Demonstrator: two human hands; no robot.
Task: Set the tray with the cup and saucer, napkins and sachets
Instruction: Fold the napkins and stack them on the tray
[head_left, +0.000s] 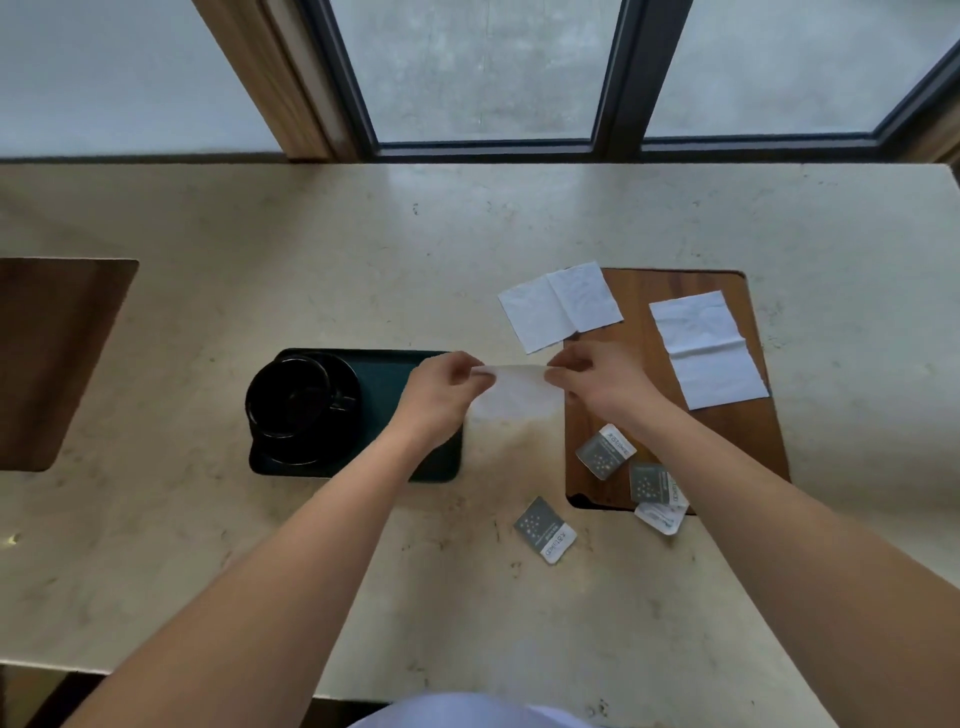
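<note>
beige stone desk (260, 545) under a window. far left edge: dark wood inset panel (47, 364) set in the desk top. left of centre: dark green tray (410, 467), with a black cup (291, 395) sitting on a black saucer (343, 384) at the tray's left end; cup handle points right. left hand (441, 395) is over the tray's right end, fingers curled, pinching the left corner of a white napkin (514, 397). the held napkin is stretched between both hands, hanging just right of the tray over bare desk; whether its lower edge touches the desk, cannot tell. right hand (597, 384) pinches the napkin's right corner, fingers curled. far of the hands: second napkin (558, 306) lies flat, half on the desk, half on the left far corner of a wood board (644, 374). third napkin (706, 348) lies flat on the board's right side. near end of the board: grey sachet (605, 451) on the board, another grey sachet (652, 483) at the board's near edge, overlapping a white sachet (662, 517) that sticks out onto the desk. one more grey sachet (545, 529) lies alone on the desk, near and left of the board. no napkin or sachet on the tray yet.
</note>
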